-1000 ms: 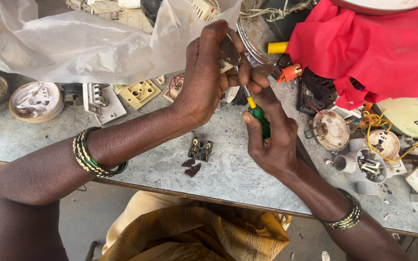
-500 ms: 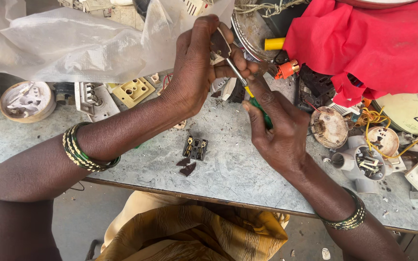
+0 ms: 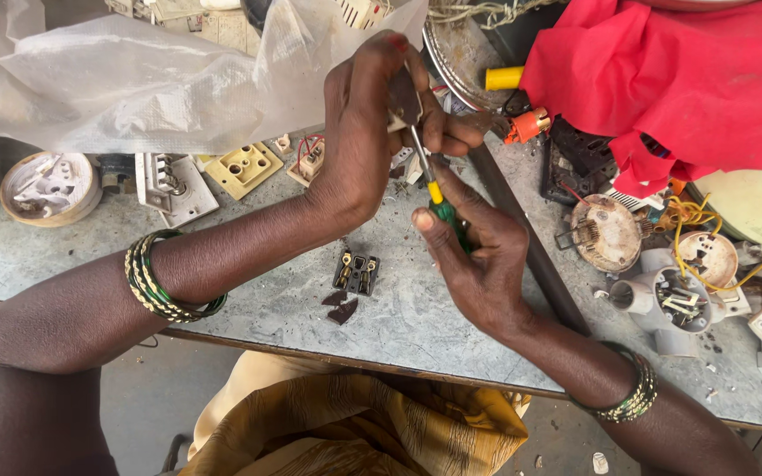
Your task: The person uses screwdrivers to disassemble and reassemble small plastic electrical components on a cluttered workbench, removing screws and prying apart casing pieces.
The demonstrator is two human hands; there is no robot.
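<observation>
Left hand: the left hand (image 3: 365, 132) was raised over the far middle of the grey worktop (image 3: 249, 291), fingers closed around a small dark electrical part (image 3: 403, 95)
Right hand: the right hand (image 3: 478, 256) gripped a green-and-yellow-handled screwdriver (image 3: 438, 198), its metal shaft angled up into the part held by the left hand
Wrists: green and gold bangles (image 3: 159, 286) sat on the left wrist, a beaded bracelet (image 3: 630, 397) on the right
Below the hands: a small black switch insert with brass contacts (image 3: 356, 271) lay near the near edge of the worktop, with dark broken plastic chips (image 3: 341, 307) just beside it
Far left: a crumpled clear plastic sheet (image 3: 134, 79) covered that corner, a cream socket plate (image 3: 242, 166) and a round white fitting (image 3: 48, 187) lying beneath its edge
Far right: a red cloth (image 3: 690, 79) was heaped over loose fittings
</observation>
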